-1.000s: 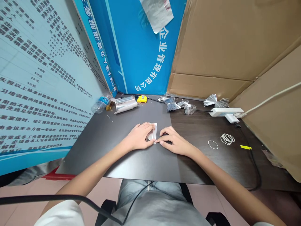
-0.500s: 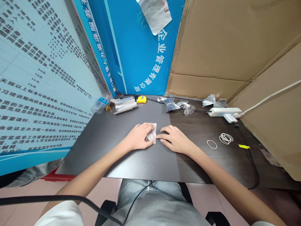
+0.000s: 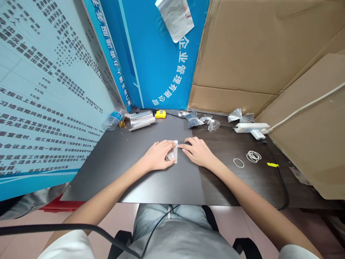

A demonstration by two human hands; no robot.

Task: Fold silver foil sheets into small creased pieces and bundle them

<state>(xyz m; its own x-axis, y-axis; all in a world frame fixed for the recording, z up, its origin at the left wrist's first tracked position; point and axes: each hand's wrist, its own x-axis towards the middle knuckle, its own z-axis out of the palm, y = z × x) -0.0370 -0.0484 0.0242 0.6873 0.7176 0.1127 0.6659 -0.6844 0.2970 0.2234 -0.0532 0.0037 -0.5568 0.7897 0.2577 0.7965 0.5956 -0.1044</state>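
A small silvery foil-like sheet (image 3: pixel 171 155) lies on the grey board in front of me, partly covered by my left hand (image 3: pixel 159 155). The thumb and fingers of that hand are spread apart and press the sheet down near its lower and upper ends. From the other side, my right hand (image 3: pixel 198 151) reaches in with its index finger stretched out. That fingertip touches the sheet's right edge near the top, while the other fingers are loosely bent and hold nothing.
Silvery foil rolls (image 3: pixel 141 121), a yellow tape measure (image 3: pixel 160 114) and a plastic bottle (image 3: pixel 113 120) stand at the back left. Bundles of silvery twist ties (image 3: pixel 194 120), a power strip (image 3: pixel 252 127) and white rubber bands (image 3: pixel 253 156) are to the right.
My right index finger has slid upward along the sheet's right edge, from near its lower part to near its top. The left hand stays on the sheet. The view has shifted slightly.
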